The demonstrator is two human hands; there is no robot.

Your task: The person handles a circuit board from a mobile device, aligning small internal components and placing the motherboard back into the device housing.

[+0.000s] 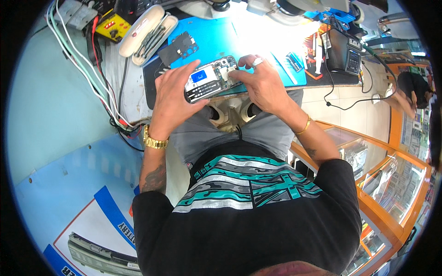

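Note:
An opened smartphone (pixel 212 78) is held tilted just above the near edge of the workbench. Its battery with a blue patch and its circuit board are exposed. My left hand (pixel 174 94) grips its left end, thumb along the near edge and fingers along the far edge. At the other end, my right hand (pixel 264 85) has its thumb tip on the board area, with the index finger curled above it. Whether a small part sits between those fingers is too small to tell. Beyond the phone, a dark phone back panel (pixel 178 48) lies on the blue work mat (pixel 209 37).
Left of the mat lies an open beige case (pixel 142 34) of screwdrivers, near a yellow meter (pixel 113 25). A microscope (pixel 294 9) stands over the brightly lit far side. At right are a black soldering station (pixel 344 51) with cables and a white strip-like tool (pixel 284 68). Another person (pixel 412 92) is far right.

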